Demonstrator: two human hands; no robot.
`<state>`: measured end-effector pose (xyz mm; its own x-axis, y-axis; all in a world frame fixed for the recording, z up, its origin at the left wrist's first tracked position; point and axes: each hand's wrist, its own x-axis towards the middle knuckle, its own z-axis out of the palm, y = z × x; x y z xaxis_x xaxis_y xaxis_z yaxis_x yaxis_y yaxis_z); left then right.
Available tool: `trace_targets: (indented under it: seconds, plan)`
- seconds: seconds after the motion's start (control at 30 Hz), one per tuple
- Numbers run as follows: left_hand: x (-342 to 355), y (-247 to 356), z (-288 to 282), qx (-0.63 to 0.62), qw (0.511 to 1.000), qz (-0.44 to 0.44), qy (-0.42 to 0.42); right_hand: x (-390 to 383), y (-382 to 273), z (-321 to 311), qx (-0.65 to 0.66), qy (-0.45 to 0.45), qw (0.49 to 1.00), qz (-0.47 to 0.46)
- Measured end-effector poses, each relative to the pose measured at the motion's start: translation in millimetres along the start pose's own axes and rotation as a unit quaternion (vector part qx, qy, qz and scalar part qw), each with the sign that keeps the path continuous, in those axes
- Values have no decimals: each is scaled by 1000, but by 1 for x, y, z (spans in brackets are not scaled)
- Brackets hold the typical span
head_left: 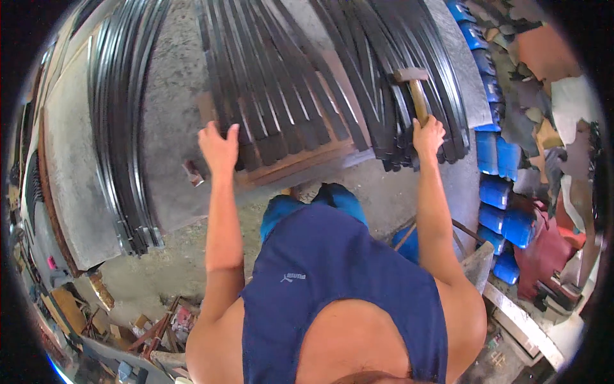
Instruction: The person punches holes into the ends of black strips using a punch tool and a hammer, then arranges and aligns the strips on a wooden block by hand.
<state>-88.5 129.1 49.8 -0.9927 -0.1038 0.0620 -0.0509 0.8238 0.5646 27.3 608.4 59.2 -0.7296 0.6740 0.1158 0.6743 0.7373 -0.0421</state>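
My right hand [428, 137] is closed round the lower end of a hammer's wooden handle. The hammer [417, 96] points away from me, its head over a pile of long black strips [448, 70], which look like leather belts, at the right of the table. At the left edge of a brown wooden board [307, 163], my left hand [220, 148] has its thumb and fingers apart and nothing visible in it. Several dark straps [275, 102] lie fanned side by side across that board, their near ends in a row close to its front edge.
Another bundle of black strips [125, 141] lies at the left of the grey table [173, 96]. A small reddish-brown piece [192, 173] sits near the table's front edge. Stacked blue containers [495, 157] and leather scraps [543, 256] line the right side. Wood and debris [153, 333] lie lower left.
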Motion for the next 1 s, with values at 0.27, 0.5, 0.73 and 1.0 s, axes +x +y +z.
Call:
trace_targets:
  seconds: [0.27,0.5,0.73,1.0]
  plan:
    - [11,8,22,65,995,-73,26,2,-155,-22,320,-52,898,-299]
    - [21,33,34,17,976,-218,3,43,-292,25,281,-132,885,-347]
    - [66,66,47,136,968,-207,26,79,-344,47,206,-289,864,-358]
    - [139,14,43,-229,916,-299,-141,76,-380,46,387,-462,776,-186]
